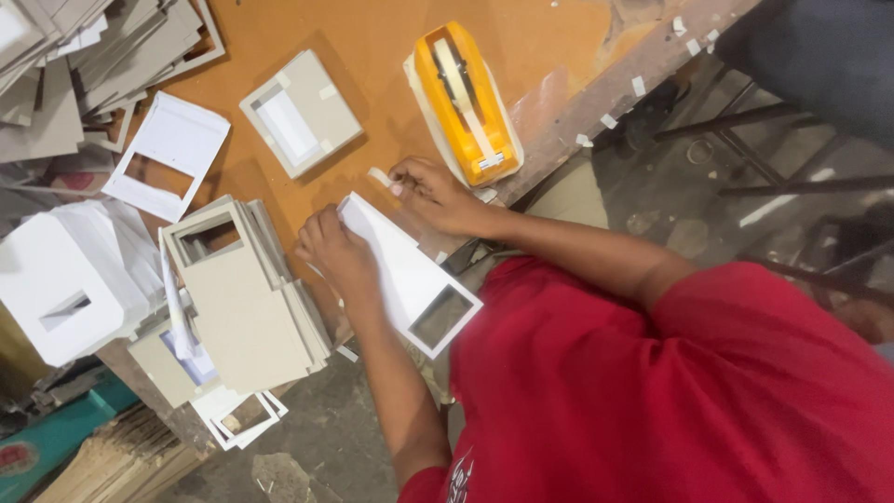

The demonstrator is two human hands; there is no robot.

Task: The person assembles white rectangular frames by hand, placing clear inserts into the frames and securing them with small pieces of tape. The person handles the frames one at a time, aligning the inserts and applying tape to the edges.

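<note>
A red sleeve (pixel 708 391) fills the foreground. The left hand (pixel 337 250) grips a white card (pixel 400 270); the right hand (pixel 433 191) pinches a tape strip (pixel 380 176), which could crease or stick crooked.

I see flat white box blanks with window cut-outs: one (pixel 410 270) at the table edge, another (pixel 166 154) farther back, beside grey stacked ones (pixel 247 298).
</note>
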